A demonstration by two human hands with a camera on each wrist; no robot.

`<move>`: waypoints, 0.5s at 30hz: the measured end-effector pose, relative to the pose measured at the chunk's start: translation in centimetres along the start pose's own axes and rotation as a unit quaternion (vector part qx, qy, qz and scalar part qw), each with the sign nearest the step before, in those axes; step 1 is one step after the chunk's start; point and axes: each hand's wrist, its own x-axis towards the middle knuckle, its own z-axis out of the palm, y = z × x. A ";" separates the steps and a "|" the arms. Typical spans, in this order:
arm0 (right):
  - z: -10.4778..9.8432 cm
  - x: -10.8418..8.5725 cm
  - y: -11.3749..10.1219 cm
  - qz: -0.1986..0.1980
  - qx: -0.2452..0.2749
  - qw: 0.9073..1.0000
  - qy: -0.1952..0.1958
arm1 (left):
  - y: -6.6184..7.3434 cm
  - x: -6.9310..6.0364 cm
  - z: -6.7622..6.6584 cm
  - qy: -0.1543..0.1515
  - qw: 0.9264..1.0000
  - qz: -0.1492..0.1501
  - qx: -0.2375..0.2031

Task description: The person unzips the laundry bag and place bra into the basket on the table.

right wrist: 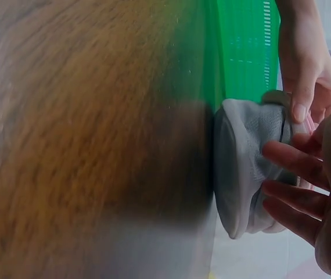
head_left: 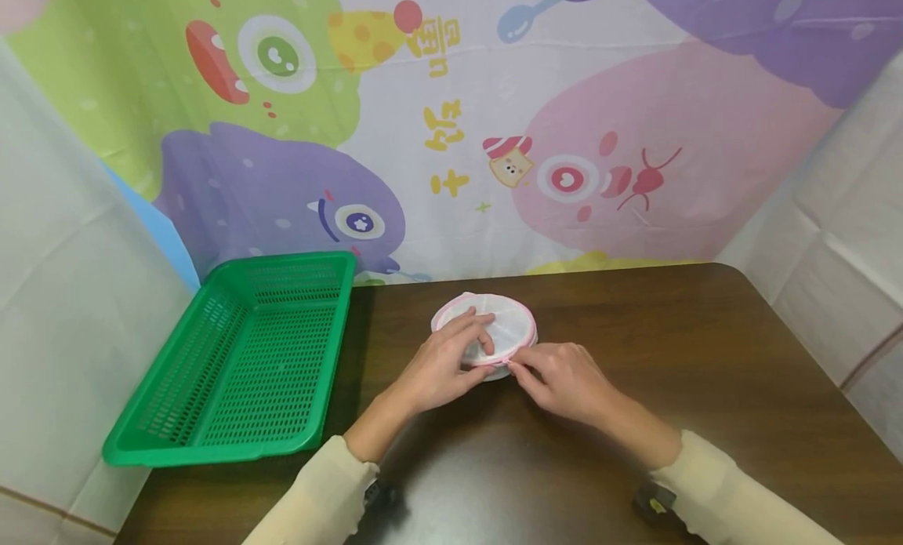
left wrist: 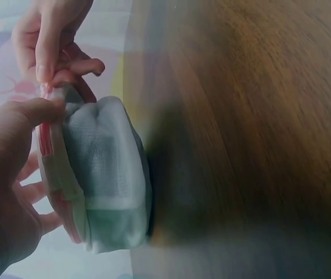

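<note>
A round white mesh laundry bag (head_left: 504,314) with a pink zipper round its top edge stands on the table. My left hand (head_left: 444,365) lies over its left side, fingers on the lid and thumb at the front rim, holding the edge. At the front right of the rim, my right hand (head_left: 564,379) pinches the zipper pull between thumb and index finger; the pull itself is mostly hidden. The left wrist view shows the bag's grey-looking mesh side (left wrist: 99,157). In the right wrist view, the right hand's other fingers (right wrist: 296,200) extend along the bag's side.
A green perforated plastic basket (head_left: 328,349) stands on the left of the dark wooden table (head_left: 705,357). Behind the table hangs a cartoon-printed cloth (head_left: 451,239). Pale cloth walls (head_left: 839,192) flank both sides.
</note>
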 end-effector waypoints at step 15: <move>0.3 0.0 0.0 -0.006 0.005 1.000 0.007 | 0.0 0.0 -0.1 -0.005 1.000 -0.012 -0.001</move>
